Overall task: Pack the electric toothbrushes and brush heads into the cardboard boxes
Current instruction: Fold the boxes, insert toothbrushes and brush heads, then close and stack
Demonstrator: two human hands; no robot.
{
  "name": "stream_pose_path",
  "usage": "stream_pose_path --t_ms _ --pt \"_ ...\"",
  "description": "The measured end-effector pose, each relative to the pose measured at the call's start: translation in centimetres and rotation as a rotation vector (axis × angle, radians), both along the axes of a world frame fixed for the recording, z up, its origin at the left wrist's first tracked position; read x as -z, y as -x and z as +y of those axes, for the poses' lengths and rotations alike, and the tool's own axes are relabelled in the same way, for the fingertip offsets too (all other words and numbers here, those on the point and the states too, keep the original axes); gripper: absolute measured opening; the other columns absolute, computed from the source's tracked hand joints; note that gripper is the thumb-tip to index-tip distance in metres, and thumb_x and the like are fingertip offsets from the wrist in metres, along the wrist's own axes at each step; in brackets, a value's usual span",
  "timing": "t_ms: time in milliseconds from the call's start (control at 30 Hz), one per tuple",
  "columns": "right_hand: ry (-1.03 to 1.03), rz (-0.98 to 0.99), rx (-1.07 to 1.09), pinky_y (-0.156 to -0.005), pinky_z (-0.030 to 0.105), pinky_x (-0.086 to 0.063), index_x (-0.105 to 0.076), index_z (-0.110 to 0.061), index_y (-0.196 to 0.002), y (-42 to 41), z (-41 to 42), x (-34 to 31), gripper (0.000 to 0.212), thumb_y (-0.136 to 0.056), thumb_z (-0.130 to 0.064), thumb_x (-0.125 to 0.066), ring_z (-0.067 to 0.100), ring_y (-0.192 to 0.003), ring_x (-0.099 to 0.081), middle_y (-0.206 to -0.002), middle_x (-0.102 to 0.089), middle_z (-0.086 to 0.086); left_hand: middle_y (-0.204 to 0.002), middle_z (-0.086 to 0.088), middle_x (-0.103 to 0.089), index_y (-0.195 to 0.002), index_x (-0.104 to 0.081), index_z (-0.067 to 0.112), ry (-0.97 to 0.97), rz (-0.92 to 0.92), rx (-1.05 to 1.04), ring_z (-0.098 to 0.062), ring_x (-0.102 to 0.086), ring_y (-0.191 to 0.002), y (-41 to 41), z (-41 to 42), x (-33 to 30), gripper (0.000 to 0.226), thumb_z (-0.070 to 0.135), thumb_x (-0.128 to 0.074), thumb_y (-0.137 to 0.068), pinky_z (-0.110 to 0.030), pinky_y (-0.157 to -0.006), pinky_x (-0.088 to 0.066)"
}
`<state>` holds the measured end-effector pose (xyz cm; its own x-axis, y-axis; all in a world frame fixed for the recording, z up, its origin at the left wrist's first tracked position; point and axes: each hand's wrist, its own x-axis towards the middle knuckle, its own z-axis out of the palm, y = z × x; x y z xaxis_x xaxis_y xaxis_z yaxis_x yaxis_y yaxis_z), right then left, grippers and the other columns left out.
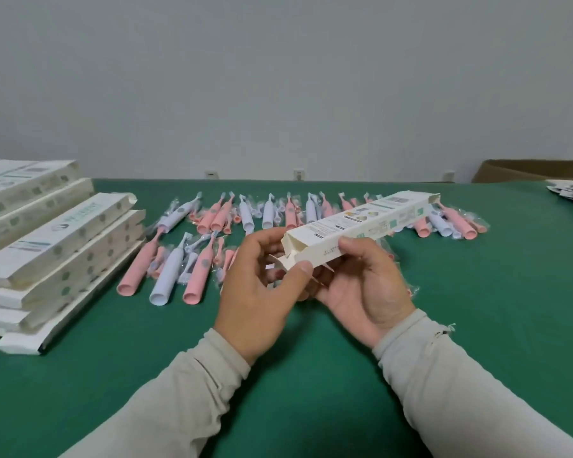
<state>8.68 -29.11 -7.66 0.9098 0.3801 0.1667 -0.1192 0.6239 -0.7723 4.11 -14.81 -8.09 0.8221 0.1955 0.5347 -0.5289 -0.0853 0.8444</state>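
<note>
Cardboard box (pixel 361 228) sits in mid-air over the worktop (pixel 278 358), long axis running away to the right, near end toward us w/ its flaps (pixel 280 261) splayed. Our left hand (pixel 258 292) pinches that near end, thumb on the lower corner; our right hand (pixel 361 279) wraps the body from below, so both grips hold the box. Looks like we're folding the end shut: tuck the 2 side flaps first, then the main tab, keeping the walls square, not crushed. Toothbrushes (pixel 192 259) lie in rows just beyond; stacked boxes (pixel 57 239) sit far left. Open green cloth lies nearest us; work there, low.
</note>
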Motion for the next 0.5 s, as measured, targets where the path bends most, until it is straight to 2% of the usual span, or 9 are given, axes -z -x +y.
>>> stream_pose_path --t_ms 100,200,300,367,433,500 --pt "0.012 -0.045 -0.016 -0.083 0.050 -0.043 -0.072 -0.015 -0.104 -0.11 -0.06 0.26 0.025 -0.080 -0.021 -0.065 0.035 -0.100 -0.058 -0.110 -0.069 0.018 -0.097 0.014 -0.068 -0.105 -0.060 0.026 0.095 0.030 0.007 0.000 -0.066 -0.087 -0.09 -0.18 0.20 0.031 0.011 -0.071 -0.080 -0.012 -0.066 -0.051" --pt "0.016 -0.060 -0.016 -0.079 0.044 -0.049 -0.069 -0.016 -0.109 -0.17 -0.08 0.40 0.035 -0.075 -0.019 -0.070 0.029 -0.091 -0.064 -0.109 -0.071 0.016 -0.096 0.006 -0.070 -0.099 -0.063 0.023 0.148 0.085 -0.021 -0.012 -0.067 -0.084 -0.36 -0.14 0.36 0.025 0.020 -0.069 -0.076 -0.019 -0.066 -0.050" --pt "0.009 -0.047 -0.015 -0.080 0.046 -0.049 -0.060 -0.012 -0.121 -0.19 -0.08 0.48 0.048 -0.075 -0.020 -0.072 0.033 -0.097 -0.060 -0.115 -0.066 0.021 -0.091 0.004 -0.069 -0.095 -0.064 0.021 0.147 0.125 -0.035 -0.016 -0.065 -0.080 -0.50 -0.01 0.27 0.022 0.024 -0.069 -0.074 -0.024 -0.067 -0.050" --pt "0.012 -0.046 -0.025 -0.081 0.047 -0.047 -0.061 -0.012 -0.120 -0.04 0.09 0.42 0.046 -0.076 -0.021 -0.072 0.033 -0.099 -0.058 -0.116 -0.065 0.021 -0.090 0.002 -0.067 -0.093 -0.064 0.018 0.115 0.118 -0.028 -0.016 -0.063 -0.079 -0.44 0.18 0.19 0.019 0.024 -0.068 -0.075 -0.030 -0.069 -0.052" --pt "0.013 -0.032 -0.029 -0.083 0.048 -0.046 -0.061 -0.012 -0.118 0.09 0.29 0.32 0.044 -0.077 -0.023 -0.073 0.035 -0.105 -0.057 -0.119 -0.063 0.022 -0.085 0.004 -0.065 -0.091 -0.062 0.014 0.084 0.071 0.029 -0.012 -0.059 -0.071 -0.19 0.35 0.08 0.019 0.027 -0.069 -0.079 -0.024 -0.064 -0.050" --pt "0.019 -0.008 -0.030 -0.092 0.057 -0.043 -0.059 -0.011 -0.119 0.22 0.44 0.20 0.045 -0.079 -0.025 -0.071 0.041 -0.114 -0.052 -0.126 -0.059 0.027 -0.081 0.006 -0.062 -0.092 -0.059 0.012 0.048 0.038 0.101 -0.011 -0.054 -0.067 0.14 0.58 0.08 0.030 0.038 -0.070 -0.080 -0.021 -0.061 -0.047"
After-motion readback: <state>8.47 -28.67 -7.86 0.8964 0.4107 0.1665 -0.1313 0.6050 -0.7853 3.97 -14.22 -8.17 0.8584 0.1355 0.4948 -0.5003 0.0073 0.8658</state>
